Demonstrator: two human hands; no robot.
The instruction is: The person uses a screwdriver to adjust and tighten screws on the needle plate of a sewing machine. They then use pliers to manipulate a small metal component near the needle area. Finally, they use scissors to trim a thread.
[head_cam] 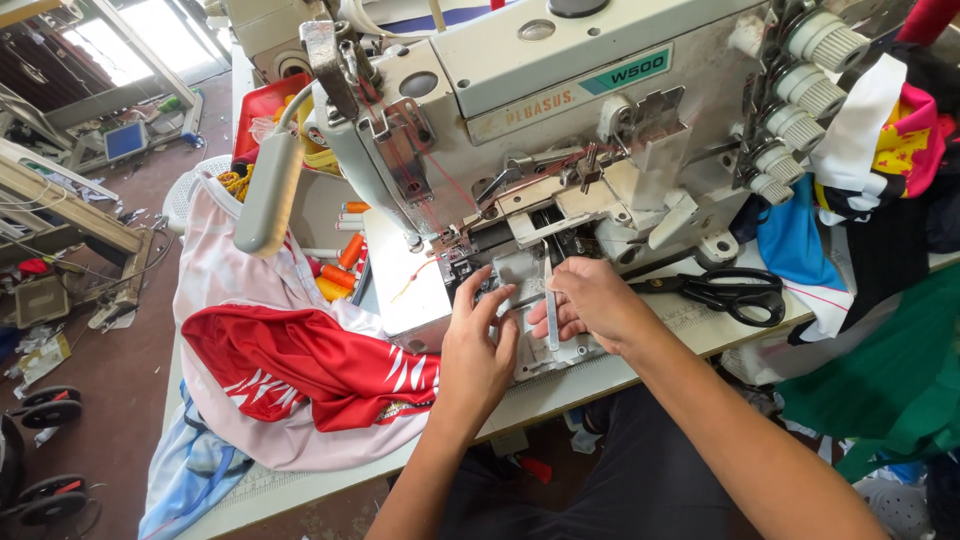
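A pale grey industrial sewing machine (560, 90) fills the top middle of the head view. My left hand (478, 340) rests on the machine bed (535, 355), its fingertips touching the metal plate just below the needle area (455, 250). My right hand (590, 300) pinches a thin metal tool (551, 318), upright against the same plate, to the right of the left fingers. Red thread (420, 160) runs down the machine's front.
A red and pink garment (300, 360) lies heaped on the table at left, with orange thread cones (340, 265) behind it. Black scissors (725, 290) lie right of my right hand. Coloured fabrics (880, 180) pile at the right edge. Cluttered floor lies at left.
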